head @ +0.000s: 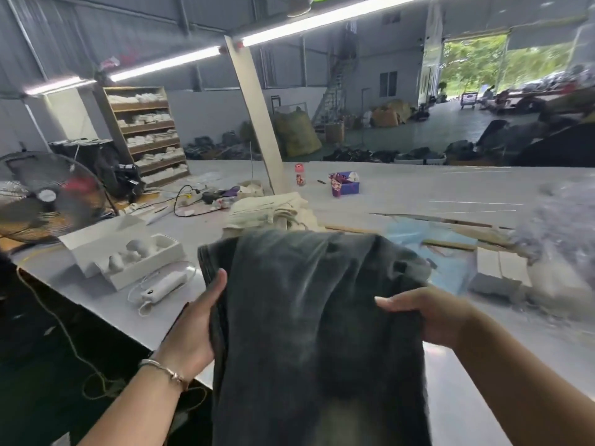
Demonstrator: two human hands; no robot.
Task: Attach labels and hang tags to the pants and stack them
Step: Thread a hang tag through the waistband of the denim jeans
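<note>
A pair of dark grey jeans (309, 317) hangs between my hands above the near edge of the white table (450, 194), its lower part dropping off the bottom of the view. My left hand (193, 329) grips the left edge of the fabric, thumb on top. My right hand (431, 313) holds the right edge, thumb pressed across the cloth. Behind the jeans lies a stack of cream folded garments (273, 210). A white tagging tool with a cord (161, 286) rests on the table to the left. No labels or hang tags can be made out.
An open white box (125, 252) stands left of the jeans, a black fan (48, 197) at the table's far left. A purple box (346, 185) and small bottle (300, 175) sit farther back. Small white boxes (499, 272) and blue plastic (450, 262) lie to the right.
</note>
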